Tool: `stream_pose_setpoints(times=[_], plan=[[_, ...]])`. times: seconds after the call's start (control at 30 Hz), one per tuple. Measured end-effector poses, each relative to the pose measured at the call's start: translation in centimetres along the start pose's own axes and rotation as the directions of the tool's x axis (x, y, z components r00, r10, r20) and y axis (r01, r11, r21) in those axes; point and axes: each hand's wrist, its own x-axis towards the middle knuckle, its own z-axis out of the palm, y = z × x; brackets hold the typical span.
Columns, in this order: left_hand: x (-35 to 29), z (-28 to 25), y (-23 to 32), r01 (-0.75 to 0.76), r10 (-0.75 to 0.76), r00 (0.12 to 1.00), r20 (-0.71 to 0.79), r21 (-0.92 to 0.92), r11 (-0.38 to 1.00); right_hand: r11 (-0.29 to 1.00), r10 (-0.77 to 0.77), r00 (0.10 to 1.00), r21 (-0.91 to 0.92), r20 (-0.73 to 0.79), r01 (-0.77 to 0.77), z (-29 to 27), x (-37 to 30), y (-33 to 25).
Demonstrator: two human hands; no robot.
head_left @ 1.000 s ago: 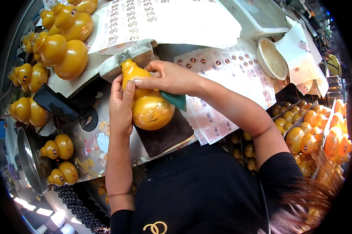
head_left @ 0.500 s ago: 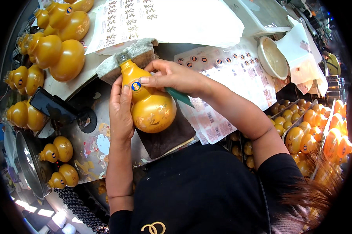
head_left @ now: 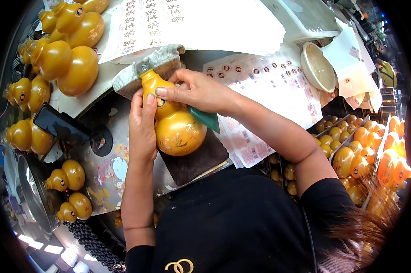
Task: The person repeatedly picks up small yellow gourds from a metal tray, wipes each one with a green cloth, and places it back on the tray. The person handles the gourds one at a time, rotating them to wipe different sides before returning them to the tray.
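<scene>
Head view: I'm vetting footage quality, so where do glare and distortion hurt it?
Head view, top: the sheet is washed out white; head view, centre: bright highlights sit on the held bottle; head view, right: the orange bottles glow overexposed; head view, edges: the scene curves into a black border.

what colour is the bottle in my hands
The bottle is glossy golden yellow, best seen in the head view.
</scene>
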Motion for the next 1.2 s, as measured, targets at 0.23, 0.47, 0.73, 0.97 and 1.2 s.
stream_pose_setpoints(times=[0.23,0.47,0.73,0.97,1.2], plan=[[-0.1,0.3,0.1,-0.003,0.001,1.0,-0.015,-0.091,0.996,0.979,-0.003,0.997,0.204,0.073,-0.012,-0.1,-0.4,-0.1],[-0.2,-0.2,0.3,0.006,-0.004,1.0,0.029,-0.064,0.998,0.987,-0.013,0.998,0.158,0.064,0.002,-0.2,-0.5,-0.2],[-0.1,-1.3,-0.2,-0.052,0.034,0.993,0.111,0.162,0.985,0.989,-0.114,0.991,-0.089,0.074,0.12,-0.3,-0.1,0.9],[-0.2,-1.5,-0.4,-0.041,0.037,0.988,0.151,0.023,0.999,0.99,-0.126,0.984,0.084,0.122,0.117,-0.4,-0.2,1.1],[0.2,-1.5,0.5,0.111,-0.097,0.991,0.091,-0.176,0.978,0.994,-0.081,0.993,-0.07,0.083,0.087,-0.2,-0.5,0.2]])
